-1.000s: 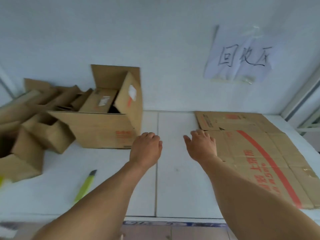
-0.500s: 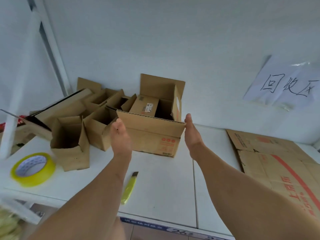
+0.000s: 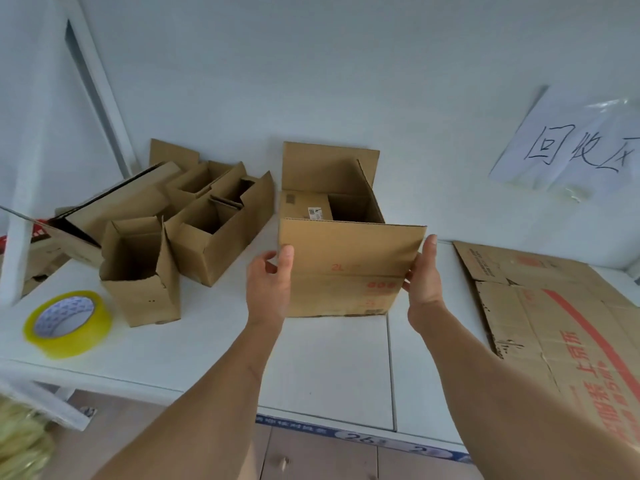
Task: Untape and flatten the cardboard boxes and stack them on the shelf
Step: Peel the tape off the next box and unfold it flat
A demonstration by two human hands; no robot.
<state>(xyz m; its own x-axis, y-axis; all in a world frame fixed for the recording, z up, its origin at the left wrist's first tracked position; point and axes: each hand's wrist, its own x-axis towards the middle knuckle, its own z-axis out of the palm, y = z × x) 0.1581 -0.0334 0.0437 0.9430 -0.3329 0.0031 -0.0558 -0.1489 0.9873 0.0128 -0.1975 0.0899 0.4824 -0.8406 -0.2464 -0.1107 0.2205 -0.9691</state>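
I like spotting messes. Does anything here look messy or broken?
Yes. The flattened cardboard on the right has torn, ragged edges, and the small open boxes at the back left lie jumbled at angles.

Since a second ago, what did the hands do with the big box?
Both hands left the shelf; the left hand and right hand took hold of the big open box by its sides. The small boxes and flattened cardboard stayed put.
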